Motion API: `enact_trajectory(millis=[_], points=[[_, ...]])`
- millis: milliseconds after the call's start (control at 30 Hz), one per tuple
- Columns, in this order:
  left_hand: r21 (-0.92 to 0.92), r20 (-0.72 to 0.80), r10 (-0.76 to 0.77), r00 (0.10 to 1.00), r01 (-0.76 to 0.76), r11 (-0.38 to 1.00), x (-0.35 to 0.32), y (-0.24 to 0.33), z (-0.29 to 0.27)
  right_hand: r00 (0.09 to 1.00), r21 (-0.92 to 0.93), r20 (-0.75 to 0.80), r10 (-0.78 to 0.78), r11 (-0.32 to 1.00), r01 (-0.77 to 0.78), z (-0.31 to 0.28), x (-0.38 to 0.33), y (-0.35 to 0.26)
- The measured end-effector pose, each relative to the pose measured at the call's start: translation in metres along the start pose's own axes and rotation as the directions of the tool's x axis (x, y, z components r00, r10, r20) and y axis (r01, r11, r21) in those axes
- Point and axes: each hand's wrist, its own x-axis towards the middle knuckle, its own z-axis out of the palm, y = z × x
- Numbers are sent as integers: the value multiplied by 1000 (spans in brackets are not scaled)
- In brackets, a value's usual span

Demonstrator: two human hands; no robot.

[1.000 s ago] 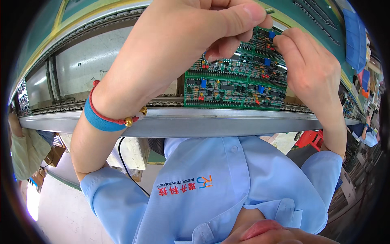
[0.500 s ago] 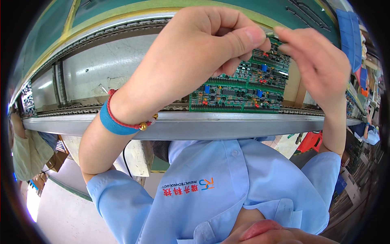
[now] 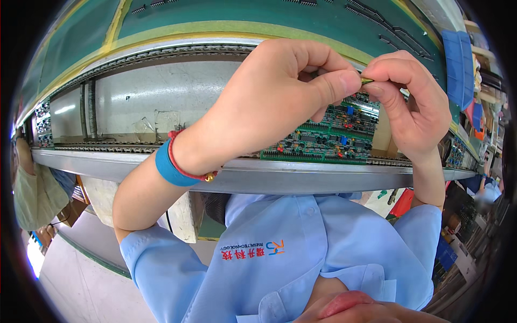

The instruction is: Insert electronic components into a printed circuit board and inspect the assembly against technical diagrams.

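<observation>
A: State the hand positions.
B: Left hand and right hand meet above the green circuit board, fingertips pinching a small metallic part between them.
A: Board location?
B: On the conveyor rail.

Bright, even daylight is falling on my view; glare is streaking the grey metal panel, edges are bending darkly.
</observation>
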Motion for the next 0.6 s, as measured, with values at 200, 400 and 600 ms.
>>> enact_trajectory(millis=[200,400,600], points=[[-230,151,-88,985,121,966,0,3,-12,998,-62,-12,-59,996,58,1,4,-6],[-302,359,-84,929,201,932,1,21,-20,972,-262,-39,-230,941,212,-10,6,-21],[-218,318,-328,890,405,888,-5,45,-27,961,-281,-72,-267,930,238,-7,11,-21]])
